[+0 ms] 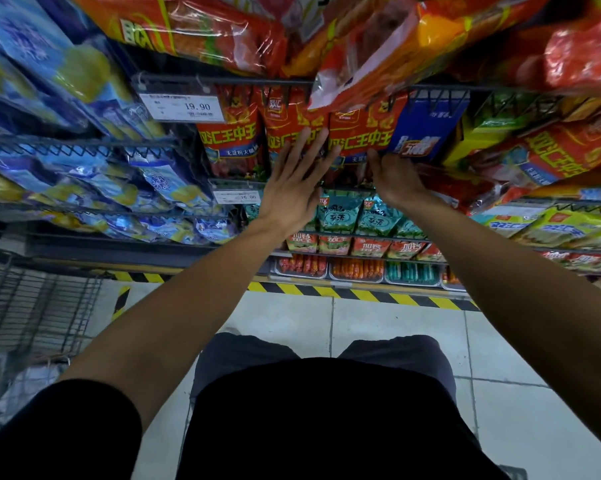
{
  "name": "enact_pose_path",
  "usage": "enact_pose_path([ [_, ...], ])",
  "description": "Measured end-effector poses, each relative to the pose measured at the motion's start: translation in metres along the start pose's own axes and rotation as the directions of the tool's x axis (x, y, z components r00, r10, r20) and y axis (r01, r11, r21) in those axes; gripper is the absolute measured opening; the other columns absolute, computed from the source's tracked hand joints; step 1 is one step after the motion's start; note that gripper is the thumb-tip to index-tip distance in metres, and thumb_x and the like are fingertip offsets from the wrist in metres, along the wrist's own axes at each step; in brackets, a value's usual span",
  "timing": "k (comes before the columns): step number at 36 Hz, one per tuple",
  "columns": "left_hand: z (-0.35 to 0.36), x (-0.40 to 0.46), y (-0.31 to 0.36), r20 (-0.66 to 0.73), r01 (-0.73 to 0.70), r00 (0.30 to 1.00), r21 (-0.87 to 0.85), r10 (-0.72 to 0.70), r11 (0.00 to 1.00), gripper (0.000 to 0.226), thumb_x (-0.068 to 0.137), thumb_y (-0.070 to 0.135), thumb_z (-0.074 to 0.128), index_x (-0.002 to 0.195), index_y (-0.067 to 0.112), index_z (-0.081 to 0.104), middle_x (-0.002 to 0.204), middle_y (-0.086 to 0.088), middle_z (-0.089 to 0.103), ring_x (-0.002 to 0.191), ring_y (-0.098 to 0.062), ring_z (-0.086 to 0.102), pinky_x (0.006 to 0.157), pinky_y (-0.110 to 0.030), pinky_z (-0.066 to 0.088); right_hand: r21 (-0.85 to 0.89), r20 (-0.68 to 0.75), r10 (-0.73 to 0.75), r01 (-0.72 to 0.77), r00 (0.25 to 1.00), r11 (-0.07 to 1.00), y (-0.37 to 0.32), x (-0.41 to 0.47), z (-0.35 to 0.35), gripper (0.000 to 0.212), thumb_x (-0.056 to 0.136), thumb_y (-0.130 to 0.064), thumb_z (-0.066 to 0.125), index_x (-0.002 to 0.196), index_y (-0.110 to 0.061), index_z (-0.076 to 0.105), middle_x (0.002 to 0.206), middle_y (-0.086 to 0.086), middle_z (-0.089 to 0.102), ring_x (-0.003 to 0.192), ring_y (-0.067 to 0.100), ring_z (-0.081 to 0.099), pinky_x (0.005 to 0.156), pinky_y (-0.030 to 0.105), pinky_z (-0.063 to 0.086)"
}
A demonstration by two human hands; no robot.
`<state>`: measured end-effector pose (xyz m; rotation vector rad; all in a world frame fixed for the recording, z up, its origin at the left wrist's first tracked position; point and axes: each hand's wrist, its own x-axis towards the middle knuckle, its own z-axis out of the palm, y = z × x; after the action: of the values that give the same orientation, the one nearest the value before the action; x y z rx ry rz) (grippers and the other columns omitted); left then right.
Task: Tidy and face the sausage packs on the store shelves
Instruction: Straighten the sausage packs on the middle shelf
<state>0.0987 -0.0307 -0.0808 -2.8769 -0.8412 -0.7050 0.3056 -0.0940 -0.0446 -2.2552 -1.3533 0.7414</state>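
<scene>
Three red sausage packs [294,133] | left hand [292,188] fingers flat on middle | right hand [396,178] fingers curled, grip unclear

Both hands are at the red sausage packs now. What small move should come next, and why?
Probably press the left hand flat to push the middle red pack upright, because its open fingers already rest there, while the right hand grips the neighbouring red pack at its lower edge.

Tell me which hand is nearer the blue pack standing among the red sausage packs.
Right. The right hand sits just below the blue pack's lower left corner, fingertips almost at it. The left hand lies flat on red sausage packs farther left.
</scene>
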Motion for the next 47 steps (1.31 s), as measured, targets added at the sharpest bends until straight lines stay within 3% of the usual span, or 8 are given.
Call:
enact_pose_path([
  [5, 0.002, 0.001, -0.003, 0.032, 0.001, 0.999, 0.065, -0.003, 0.998, 0.064, 0.106, 0.026, 0.05, 0.165, 0.02, 0.025, 0.172, -0.012, 0.019, 0.159, -0.04, 0.01, 0.125, -0.062, 0.013, 0.019, 0.035, -0.023, 0.023, 0.999, 1.0, 0.0, -0.001, -0.009, 0.052, 0.114, -0.036, 0.028, 0.067, -0.018, 0.044, 0.064, 0.004, 0.043, 0.057, 0.018, 0.042, 0.054, 0.035, 0.026],
  [8, -0.001, 0.001, -0.003, 0.01, 0.015, 1.0, 0.049, -0.015, 0.999, 0.065, 0.105, 0.03, 0.048, 0.165, 0.021, 0.025, 0.172, -0.01, 0.019, 0.159, -0.041, 0.01, 0.125, -0.064, 0.01, 0.135, -0.049, -0.028, 0.034, 0.998, 0.99, 0.002, -0.01, -0.005, 0.036, 0.112, -0.035, 0.037, 0.115, -0.005, 0.057, 0.085, 0.006, 0.057, 0.069, 0.019, 0.052, 0.063, 0.032, 0.031],
  [10, -0.004, -0.002, -0.008, -0.019, 0.048, 0.999, 0.035, -0.047, 0.998, 0.066, 0.104, 0.028, 0.049, 0.165, 0.021, 0.024, 0.173, -0.01, 0.018, 0.159, -0.043, 0.008, 0.126, -0.064, 0.01, 0.24, -0.153, -0.063, 0.099, 0.986, 0.966, 0.003, -0.024, 0.008, 0.058, 0.11, -0.033, 0.045, 0.156, -0.006, 0.024, 0.14, 0.011, 0.054, 0.113, 0.024, 0.06, 0.088, 0.026, 0.043],
  [12, -0.006, -0.006, -0.014, -0.031, 0.073, 0.997, 0.031, -0.072, 0.997, 0.069, 0.104, 0.027, 0.05, 0.166, 0.019, 0.021, 0.173, -0.011, 0.015, 0.159, -0.042, 0.006, 0.127, -0.062, 0.009, 0.229, -0.286, -0.107, 0.176, 0.952, 0.957, 0.004, -0.041, 0.024, 0.076, 0.109, -0.032, 0.049, 0.163, -0.009, 0.002, 0.171, 0.009, 0.011, 0.155, 0.026, 0.02, 0.117, 0.025, 0.022],
  [15, -0.006, -0.012, -0.022, -0.006, 0.083, 0.997, 0.042, -0.083, 0.996, 0.07, 0.105, 0.028, 0.049, 0.166, 0.018, 0.017, 0.174, -0.011, 0.012, 0.16, -0.04, 0.003, 0.128, -0.06, 0.008, -0.021, -0.453, -0.366, 0.401, 0.813, 0.916, 0.003, -0.053, 0.04, 0.072, 0.106, -0.021, 0.053, 0.163, -0.005, 0.012, 0.17, 0.017, 0.003, 0.159, 0.032, 0.001, 0.129, 0.036, 0.011],
  [18, -0.005, -0.013, -0.029, 0.028, 0.061, 0.998, 0.073, -0.063, 0.995, 0.067, 0.106, 0.03, 0.047, 0.166, 0.019, 0.019, 0.173, -0.012, 0.012, 0.16, -0.039, 0.005, 0.126, -0.061, 0.012, -0.331, -0.371, -0.598, 0.5, 0.711, 0.8, 0.003, -0.045, 0.047, 0.07, 0.103, -0.02, 0.055, 0.163, -0.01, 0.019, 0.171, 0.016, 0.009, 0.159, 0.033, 0.002, 0.13, 0.046, 0.011],
  [24, -0.014, -0.011, -0.06, 0.082, -0.057, 0.996, 0.15, 0.045, 0.987, 0.066, 0.107, 0.03, 0.045, 0.166, 0.026, 0.018, 0.174, -0.007, 0.013, 0.16, -0.034, 0.008, 0.126, -0.059, 0.015, -0.543, -0.25, -0.58, 0.384, 0.775, 0.747, 0.0, -0.026, 0.046, 0.078, 0.103, -0.04, 0.054, 0.165, -0.017, 0.013, 0.172, 0.012, 0.004, 0.159, 0.034, -0.002, 0.13, 0.049, 0.006],
  [47, -0.046, -0.018, -0.06, 0.217, -0.05, 0.975, -0.004, 0.05, 0.999, 0.072, 0.099, 0.018, 0.059, 0.164, 0.016, 0.027, 0.174, -0.008, 0.004, 0.159, -0.042, -0.004, 0.127, -0.062, 0.004, -0.412, -0.152, -0.524, 0.428, 0.838, 0.804, -0.025, -0.044, 0.043, 0.083, 0.096, -0.021, 0.067, 0.164, -0.016, 0.02, 0.173, 0.009, 0.002, 0.159, 0.031, -0.003, 0.128, 0.052, 0.013],
])
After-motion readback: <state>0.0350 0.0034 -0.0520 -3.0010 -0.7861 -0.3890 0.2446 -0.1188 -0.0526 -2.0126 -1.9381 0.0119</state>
